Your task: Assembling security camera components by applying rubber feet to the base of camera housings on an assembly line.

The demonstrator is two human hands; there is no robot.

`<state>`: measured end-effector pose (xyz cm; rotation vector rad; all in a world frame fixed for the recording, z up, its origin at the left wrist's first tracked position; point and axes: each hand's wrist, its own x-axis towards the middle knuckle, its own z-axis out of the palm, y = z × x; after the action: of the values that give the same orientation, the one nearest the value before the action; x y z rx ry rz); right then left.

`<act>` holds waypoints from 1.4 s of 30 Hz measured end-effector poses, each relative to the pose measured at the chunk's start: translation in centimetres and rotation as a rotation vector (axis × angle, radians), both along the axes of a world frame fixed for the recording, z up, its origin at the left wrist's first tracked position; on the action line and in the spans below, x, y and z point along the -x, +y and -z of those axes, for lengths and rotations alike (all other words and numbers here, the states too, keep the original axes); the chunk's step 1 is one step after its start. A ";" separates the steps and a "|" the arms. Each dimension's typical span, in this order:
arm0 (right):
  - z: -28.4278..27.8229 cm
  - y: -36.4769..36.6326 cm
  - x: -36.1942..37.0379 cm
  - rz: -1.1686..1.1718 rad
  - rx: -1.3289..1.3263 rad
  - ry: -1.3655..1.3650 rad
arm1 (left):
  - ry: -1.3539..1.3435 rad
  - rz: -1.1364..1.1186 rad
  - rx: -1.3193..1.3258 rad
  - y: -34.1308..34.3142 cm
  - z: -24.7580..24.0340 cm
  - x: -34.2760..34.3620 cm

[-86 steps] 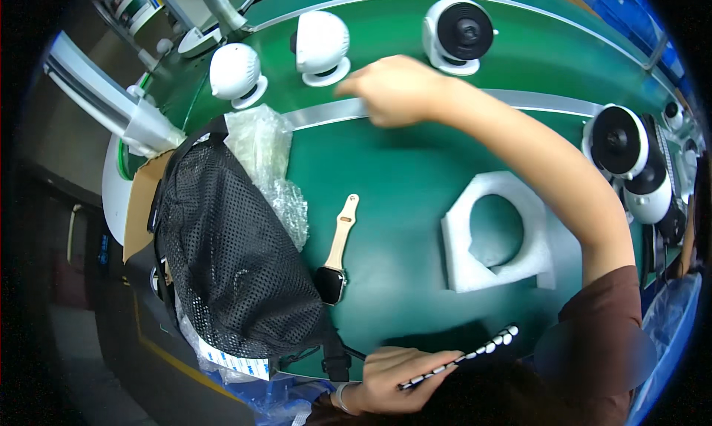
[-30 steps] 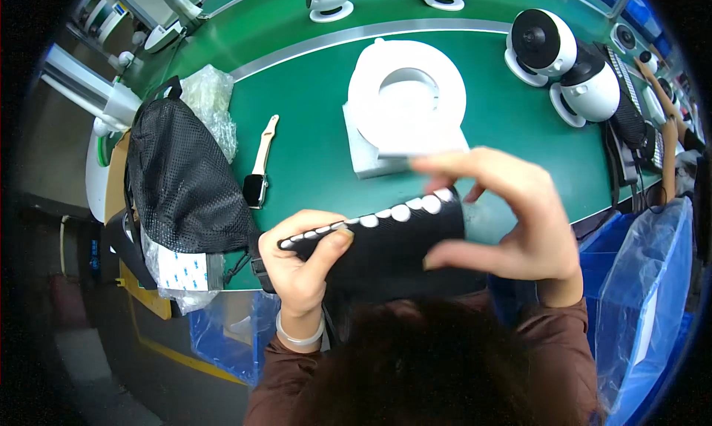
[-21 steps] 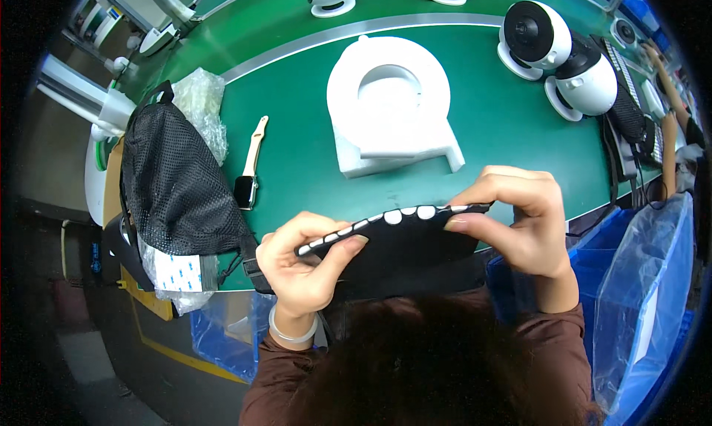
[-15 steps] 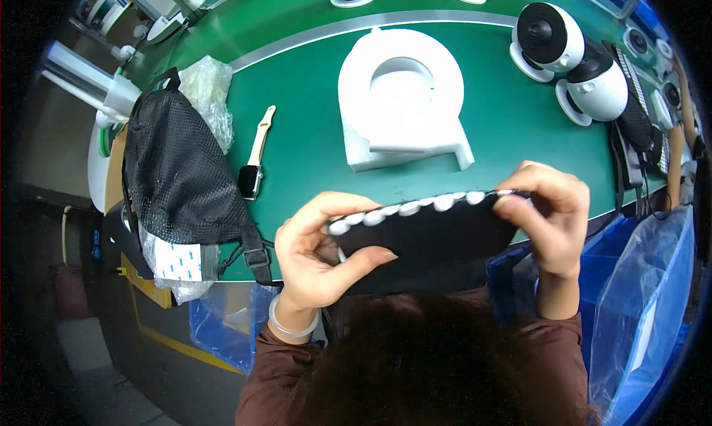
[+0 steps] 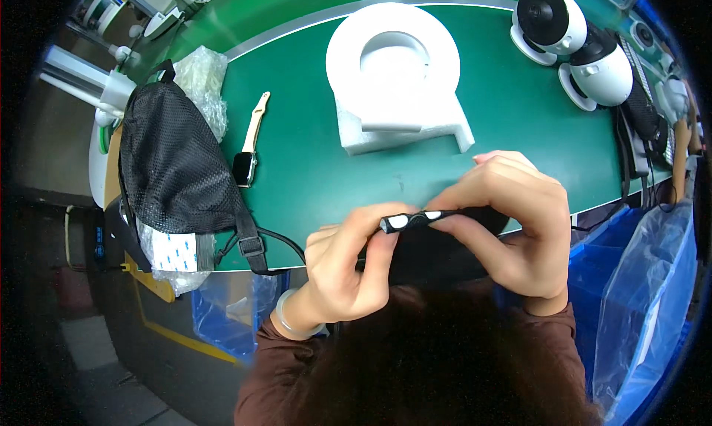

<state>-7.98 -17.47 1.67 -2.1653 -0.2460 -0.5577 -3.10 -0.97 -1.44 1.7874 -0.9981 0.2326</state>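
My left hand point(image 5: 345, 263) and my right hand point(image 5: 519, 229) both pinch the upper edge of a thin black sheet-like piece point(image 5: 437, 259) with white rounded spots along that edge. Thumbs and forefingers nearly meet around a short stretch where two white spots show between them. Below the fingers the black piece hangs down in front of my body, and its lower part is lost against dark hair and clothing. Whether it is a pouch or a single sheet, I cannot tell. Beyond my hands lies a white ring-shaped foam piece point(image 5: 345, 66) on the green table point(image 5: 289, 159).
On the left, a black mesh bag point(image 5: 174, 159) sits by bubble wrap point(image 5: 204, 85) and a smartwatch with a pale strap point(image 5: 250, 140). White round cameras point(image 5: 549, 22) stand at the back right. Blue bins with plastic liners point(image 5: 630, 307) are below the table's right edge.
My hands have come close together along the black piece's edge, the left moving right and the right moving left. Fewer white spots show now. The view has shifted slightly.
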 end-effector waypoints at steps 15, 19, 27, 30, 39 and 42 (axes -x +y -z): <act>0.7 0.8 0.0 0.091 0.116 -0.217 | -0.132 -0.145 -0.012 -0.6 0.3 0.5; 0.8 0.9 -0.1 0.107 0.065 -0.184 | -0.163 -0.133 0.008 -0.5 0.1 0.3; 1.1 0.9 -0.6 -0.068 -0.106 -0.078 | -0.230 -0.111 -0.001 -0.2 0.4 0.0; 1.2 0.5 -0.6 -0.094 -0.039 -0.121 | 0.046 -0.138 0.048 -0.6 -0.4 0.9; 0.9 0.9 -0.7 -0.017 0.052 -0.135 | -0.228 -0.170 0.012 -0.3 0.3 0.2; 1.2 0.7 -0.9 -0.049 0.076 -0.141 | -0.248 -0.185 0.001 -0.3 0.4 0.1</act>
<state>-7.09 -16.74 0.46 -2.1896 -0.4014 -0.6841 -3.25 -1.30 -1.83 1.8825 -1.0030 0.5822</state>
